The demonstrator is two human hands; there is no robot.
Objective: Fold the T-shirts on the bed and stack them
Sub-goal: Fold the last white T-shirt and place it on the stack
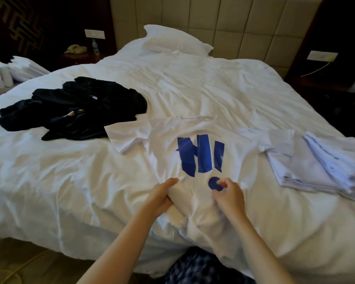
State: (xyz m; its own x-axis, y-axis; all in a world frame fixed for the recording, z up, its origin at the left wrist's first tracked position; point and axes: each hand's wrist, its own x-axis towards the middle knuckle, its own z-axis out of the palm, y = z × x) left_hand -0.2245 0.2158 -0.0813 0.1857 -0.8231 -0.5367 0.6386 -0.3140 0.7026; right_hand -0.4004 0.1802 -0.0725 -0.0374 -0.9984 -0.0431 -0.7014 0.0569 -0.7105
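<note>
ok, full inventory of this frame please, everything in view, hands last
white T-shirt: one, white with blue print, spread near the middle of the bed's near side
dark garments: one loose pile, black or navy, left on the bed; number unclear
folded stack: one, white, right side of the bed
pillow: one, white, by the headboard
bed: one, white cover, fills the view
headboard: one, beige padded, at the back
telephone: one, pale, far left behind the bed
bottle: one, clear, beside the telephone
left hand: grips the white T-shirt's bunched near edge
right hand: pinches the white T-shirt
</note>
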